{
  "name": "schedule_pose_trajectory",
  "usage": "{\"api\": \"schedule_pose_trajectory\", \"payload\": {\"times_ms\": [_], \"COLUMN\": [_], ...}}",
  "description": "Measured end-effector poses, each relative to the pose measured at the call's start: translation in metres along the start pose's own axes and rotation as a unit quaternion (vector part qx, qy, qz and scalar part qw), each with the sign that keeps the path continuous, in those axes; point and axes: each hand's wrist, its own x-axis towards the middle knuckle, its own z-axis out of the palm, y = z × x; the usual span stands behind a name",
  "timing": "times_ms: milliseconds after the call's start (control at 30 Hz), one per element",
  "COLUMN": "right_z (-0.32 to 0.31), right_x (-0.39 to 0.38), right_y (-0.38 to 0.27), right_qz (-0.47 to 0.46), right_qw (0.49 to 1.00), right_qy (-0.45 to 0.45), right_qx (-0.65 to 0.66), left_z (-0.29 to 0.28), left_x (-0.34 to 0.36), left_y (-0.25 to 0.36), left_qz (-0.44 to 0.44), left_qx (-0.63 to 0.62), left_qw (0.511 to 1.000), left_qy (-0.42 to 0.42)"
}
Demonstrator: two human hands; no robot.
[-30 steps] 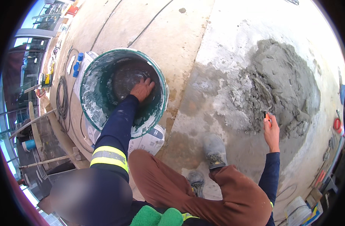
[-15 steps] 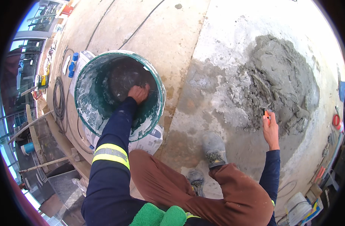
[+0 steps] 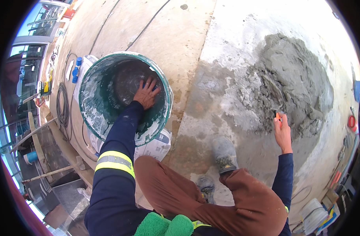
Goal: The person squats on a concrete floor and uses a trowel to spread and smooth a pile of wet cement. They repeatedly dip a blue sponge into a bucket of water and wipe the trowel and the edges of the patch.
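Observation:
My left hand (image 3: 147, 94) is down inside a green bucket (image 3: 94, 106), its fingers spread over the dark wet bottom. Dried white-grey residue coats the bucket's inner wall and rim. My right hand (image 3: 282, 133) is closed round an orange-handled tool (image 3: 280, 119) at the near edge of a heap of wet grey mortar (image 3: 298, 78). The tool's far end is hidden, so its exact kind does not show. Ridges and lumps mark the mortar, which spreads thinly over the concrete around it.
White printed bags (image 3: 156, 146) lie under and beside the bucket. A coiled black cable (image 3: 63, 106) and wooden boards (image 3: 72, 147) are at the left. My grey-dusted boots (image 3: 224, 153) stand between bucket and mortar. A red-and-white reel-like item (image 3: 351, 122) lies far right.
My left hand's fingers, bent together near the bucket's right wall before, are now spread out over its bottom. My right hand stays on the orange handle, nearly unmoved.

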Motion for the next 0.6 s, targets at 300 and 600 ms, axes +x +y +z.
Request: {"api": "schedule_pose_trajectory", "payload": {"times_ms": [300,600], "right_z": [0.005,-0.014], "right_x": [-0.006,-0.026], "right_y": [0.001,0.011], "right_qz": [-0.023,0.064], "right_qw": [0.999,0.974], "right_qy": [0.039,0.011], "right_qx": [0.011,0.217], "left_z": [0.014,-0.004], "left_x": [0.016,-0.001], "left_y": [-0.012,-0.033], "left_qz": [0.026,0.029], "left_qx": [-0.054,-0.151], "left_qw": [0.998,0.988], "left_qy": [0.008,-0.028]}}
